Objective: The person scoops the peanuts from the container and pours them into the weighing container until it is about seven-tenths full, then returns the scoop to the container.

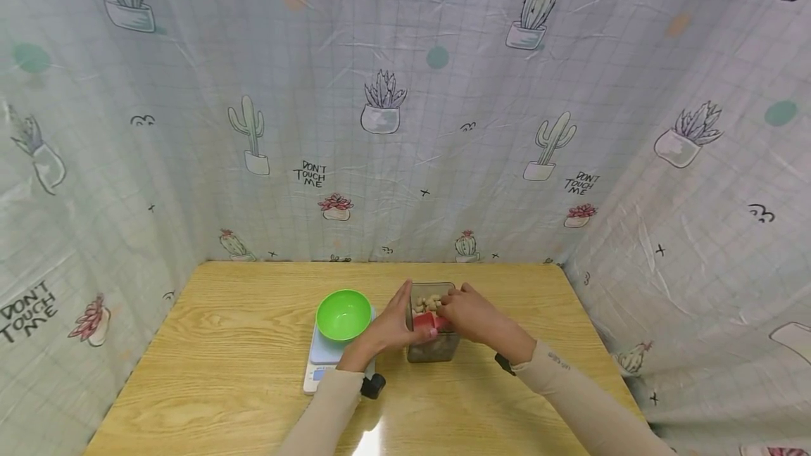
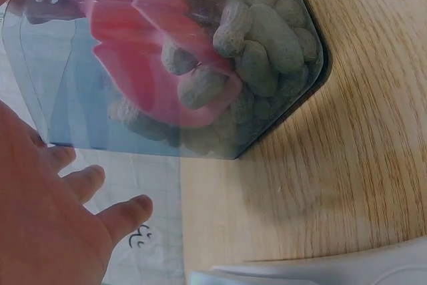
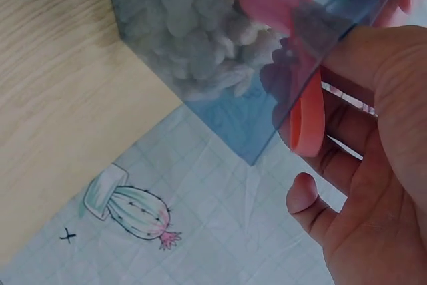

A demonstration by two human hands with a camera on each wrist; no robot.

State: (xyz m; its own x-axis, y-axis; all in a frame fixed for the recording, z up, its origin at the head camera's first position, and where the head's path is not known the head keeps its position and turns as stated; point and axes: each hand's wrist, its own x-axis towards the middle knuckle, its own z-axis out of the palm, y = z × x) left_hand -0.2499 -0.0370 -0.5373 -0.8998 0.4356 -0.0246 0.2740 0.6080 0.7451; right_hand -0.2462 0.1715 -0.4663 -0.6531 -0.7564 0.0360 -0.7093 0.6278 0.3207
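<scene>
A see-through grey container (image 1: 434, 350) with peanuts in their shells (image 1: 427, 303) stands on the table. My left hand (image 1: 391, 324) holds it at its left side, thumb across the near rim and fingers along the wall; in the left wrist view some fingertips (image 2: 137, 208) stand off the wall. My right hand (image 1: 472, 317) reaches over the right rim and grips the handle (image 3: 307, 121) of a red scoop (image 1: 424, 322). Through the wall, the scoop (image 2: 143, 65) shows tilted among the peanuts, with a few in its mouth. The right fingers partly hide the handle.
Left of the container, a light green bowl (image 1: 345, 315) sits on a white kitchen scale (image 1: 312, 378). The wooden table (image 1: 241, 343) meets a hanging cactus-print sheet (image 1: 405, 181) at the back and sides. A dark wrist camera (image 1: 374, 386) is strapped to the left wrist.
</scene>
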